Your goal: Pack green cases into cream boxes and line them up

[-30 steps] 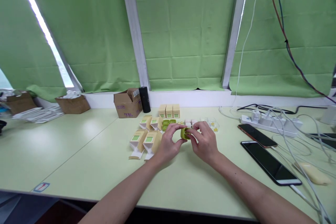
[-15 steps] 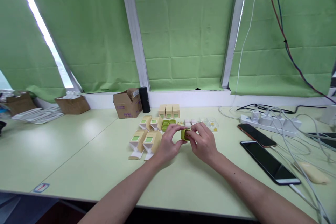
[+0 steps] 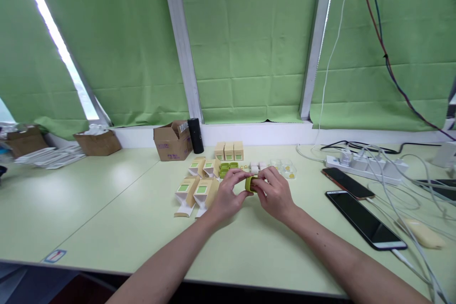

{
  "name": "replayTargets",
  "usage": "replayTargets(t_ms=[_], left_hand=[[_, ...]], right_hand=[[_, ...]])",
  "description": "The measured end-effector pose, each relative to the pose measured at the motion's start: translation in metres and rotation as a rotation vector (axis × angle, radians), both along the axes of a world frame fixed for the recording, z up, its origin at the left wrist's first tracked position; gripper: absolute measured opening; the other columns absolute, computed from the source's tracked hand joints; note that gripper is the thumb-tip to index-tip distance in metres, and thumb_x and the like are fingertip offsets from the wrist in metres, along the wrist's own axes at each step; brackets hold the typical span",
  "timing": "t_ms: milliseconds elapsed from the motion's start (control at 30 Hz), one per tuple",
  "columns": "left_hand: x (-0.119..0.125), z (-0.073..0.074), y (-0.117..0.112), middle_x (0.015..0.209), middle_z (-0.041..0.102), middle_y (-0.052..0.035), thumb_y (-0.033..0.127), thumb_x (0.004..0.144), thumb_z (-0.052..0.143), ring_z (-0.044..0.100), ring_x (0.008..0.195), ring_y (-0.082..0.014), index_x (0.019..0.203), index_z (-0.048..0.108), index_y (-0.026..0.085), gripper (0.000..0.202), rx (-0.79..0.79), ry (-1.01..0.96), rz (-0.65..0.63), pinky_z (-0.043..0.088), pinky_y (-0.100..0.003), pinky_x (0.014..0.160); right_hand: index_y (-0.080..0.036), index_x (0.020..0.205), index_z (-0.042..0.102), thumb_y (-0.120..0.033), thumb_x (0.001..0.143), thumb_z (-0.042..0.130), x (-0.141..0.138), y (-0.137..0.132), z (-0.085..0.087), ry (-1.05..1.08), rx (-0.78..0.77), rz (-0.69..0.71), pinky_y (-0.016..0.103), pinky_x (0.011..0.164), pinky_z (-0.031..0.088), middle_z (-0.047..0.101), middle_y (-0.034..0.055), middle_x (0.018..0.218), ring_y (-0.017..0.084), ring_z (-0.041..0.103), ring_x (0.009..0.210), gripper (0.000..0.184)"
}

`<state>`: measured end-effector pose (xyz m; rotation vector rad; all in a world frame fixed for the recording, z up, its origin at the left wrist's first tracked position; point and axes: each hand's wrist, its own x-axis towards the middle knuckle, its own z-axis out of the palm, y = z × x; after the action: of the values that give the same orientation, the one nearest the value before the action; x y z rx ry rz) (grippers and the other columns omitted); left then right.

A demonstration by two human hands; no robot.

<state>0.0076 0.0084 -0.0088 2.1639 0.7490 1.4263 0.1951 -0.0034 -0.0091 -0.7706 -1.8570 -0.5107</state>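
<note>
Head camera: at a pale green table [image 3: 107, 199] under drawn green blinds, a person pinches a small green case [image 3: 250, 183] between both hands, just above the tabletop and in front of the goods laid out there. The left hand [image 3: 228, 194] closes narrowly on the case's near side with thumb and fingertips. The right hand [image 3: 276, 194] grips the far side the same way, its fingers curled over the top. Whether the case is open or shut cannot be told at this size.

The hold is by the fingertips alone, so an uneven squeeze could probably twist the case loose and drop it. It would likely land among the open tan boxes [image 3: 194, 192] just left of the hands, or the spare green cases [image 3: 225, 168] and small white pieces [image 3: 254, 167] right behind them, and scatter them. Anything small inside might roll toward the clear trays [image 3: 287, 168]. The two phones [image 3: 365, 221] and the cabled power strip [image 3: 366, 166] lie well apart to the right, out of likely harm.
</note>
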Motion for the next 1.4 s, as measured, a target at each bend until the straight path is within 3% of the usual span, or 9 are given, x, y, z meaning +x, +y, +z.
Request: replayTargets(t_ms=[333, 467, 667, 800, 1000, 1100, 1167, 1300, 1400], left_hand=[[-0.001, -0.002, 0.003, 0.122, 0.058, -0.0062, 0.004, 0.081, 0.072, 0.061, 0.121, -0.0229, 0.125, 0.069, 0.029, 0.05, -0.01, 0.027, -0.008, 0.056, -0.046, 0.109], [-0.001, 0.0, 0.004, 0.121, 0.059, -0.0065, 0.003, 0.081, 0.072, 0.062, 0.119, -0.0236, 0.124, 0.069, 0.029, 0.05, 0.022, 0.044, 0.038, 0.056, -0.046, 0.106], [-0.003, 0.001, 0.007, 0.12, 0.059, -0.0078, 0.009, 0.081, 0.077, 0.06, 0.118, -0.0259, 0.124, 0.069, 0.029, 0.048, 0.119, 0.057, 0.152, 0.053, -0.047, 0.103], [-0.004, -0.001, 0.008, 0.117, 0.056, -0.007, 0.012, 0.079, 0.081, 0.06, 0.114, -0.0246, 0.124, 0.068, 0.029, 0.05, 0.168, 0.047, 0.205, 0.053, -0.046, 0.102], [-0.002, 0.003, 0.004, 0.117, 0.06, -0.0083, 0.019, 0.083, 0.08, 0.054, 0.119, -0.0272, 0.13, 0.065, 0.03, 0.051, 0.203, 0.072, 0.187, 0.051, -0.049, 0.104], [-0.002, 0.006, 0.001, 0.124, 0.062, -0.0096, 0.02, 0.085, 0.078, 0.052, 0.126, -0.0278, 0.134, 0.061, 0.029, 0.053, 0.16, 0.062, 0.163, 0.049, -0.049, 0.108], [-0.002, 0.006, 0.0, 0.121, 0.064, -0.01, 0.02, 0.09, 0.07, 0.055, 0.124, -0.0265, 0.131, 0.062, 0.027, 0.042, 0.109, 0.043, 0.16, 0.05, -0.047, 0.105], [-0.001, 0.002, 0.004, 0.11, 0.063, -0.0089, 0.027, 0.096, 0.062, 0.065, 0.099, -0.0208, 0.114, 0.068, 0.023, 0.02, -0.053, 0.0, 0.194, 0.054, -0.04, 0.091], [0.001, 0.0, 0.007, 0.102, 0.062, -0.007, 0.033, 0.096, 0.061, 0.066, 0.083, -0.0166, 0.103, 0.069, 0.02, 0.017, -0.186, -0.02, 0.172, 0.054, -0.036, 0.083]], right_hand=[[-0.02, 0.087, 0.069, -0.01, 0.094, 0.06, 0.002, 0.005, -0.002, -0.021, 0.035, 0.032, 0.032, 0.064, 0.039, 0.061, 0.0052, 0.082, 0.02, 0.05, 0.079, 0.015], [-0.021, 0.097, 0.067, -0.009, 0.093, 0.06, 0.006, 0.007, 0.001, -0.043, 0.03, 0.059, 0.033, 0.065, 0.043, 0.063, 0.0054, 0.084, 0.02, 0.051, 0.078, 0.015], [-0.021, 0.13, 0.056, -0.009, 0.09, 0.057, 0.014, 0.001, 0.007, -0.04, -0.042, 0.159, 0.043, 0.078, 0.056, 0.067, 0.0132, 0.112, 0.028, 0.063, 0.101, 0.042], [-0.022, 0.15, 0.041, -0.013, 0.09, 0.056, 0.013, -0.002, 0.006, -0.061, -0.1, 0.176, 0.052, 0.095, 0.058, 0.062, 0.0165, 0.134, 0.033, 0.06, 0.125, 0.062], [-0.025, 0.153, 0.039, -0.008, 0.093, 0.052, 0.01, 0.007, -0.007, -0.021, -0.185, 0.19, 0.053, 0.098, 0.06, 0.063, 0.0149, 0.135, 0.031, 0.06, 0.127, 0.064], [-0.027, 0.151, 0.042, -0.006, 0.092, 0.052, 0.01, 0.009, -0.011, 0.074, -0.239, 0.219, 0.053, 0.098, 0.061, 0.061, 0.0138, 0.136, 0.031, 0.059, 0.128, 0.064], [-0.028, 0.149, 0.045, -0.004, 0.091, 0.052, 0.009, 0.009, -0.012, 0.132, -0.254, 0.233, 0.054, 0.099, 0.06, 0.061, 0.0133, 0.135, 0.031, 0.058, 0.129, 0.063], [-0.027, 0.141, 0.051, -0.003, 0.089, 0.053, 0.007, 0.008, -0.013, 0.204, -0.273, 0.258, 0.051, 0.097, 0.062, 0.062, 0.0124, 0.131, 0.03, 0.058, 0.127, 0.058], [-0.027, 0.138, 0.052, -0.004, 0.088, 0.054, 0.005, 0.008, -0.014, 0.218, -0.276, 0.257, 0.052, 0.096, 0.062, 0.064, 0.0117, 0.128, 0.03, 0.059, 0.126, 0.055]])
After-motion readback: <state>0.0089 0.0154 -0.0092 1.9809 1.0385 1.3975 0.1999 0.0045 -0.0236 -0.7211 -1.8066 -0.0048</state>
